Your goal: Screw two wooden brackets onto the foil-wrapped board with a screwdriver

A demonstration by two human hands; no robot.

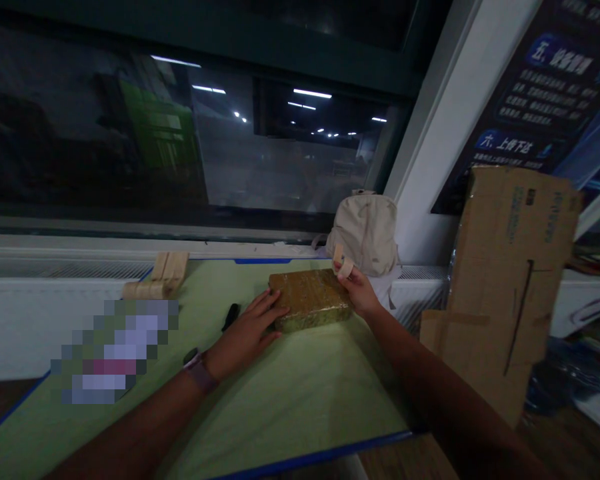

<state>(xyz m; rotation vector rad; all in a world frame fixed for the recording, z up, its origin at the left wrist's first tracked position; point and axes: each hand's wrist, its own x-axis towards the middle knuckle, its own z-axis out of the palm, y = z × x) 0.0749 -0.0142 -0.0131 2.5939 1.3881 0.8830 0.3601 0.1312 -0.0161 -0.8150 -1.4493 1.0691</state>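
Observation:
A brown box [310,292] with a shiny, tape-like wrapping lies on the green-topped table [300,400]. On its left end rests my left hand [253,327], fingers spread and open, with a watch on the wrist. My right hand [357,288] is closed around a beige roll of tape [344,263] at the box's far right corner. Whether a strip runs from the roll to the box, I cannot tell. A small black object [231,317] lies just left of my left hand.
Beige rolls or blocks [163,275] sit at the table's far left corner, near a blurred-out item [120,350]. Behind the box stands a beige backpack [365,233] by the window. A large flattened cardboard box [510,280] leans at the right. The table has a blue edge.

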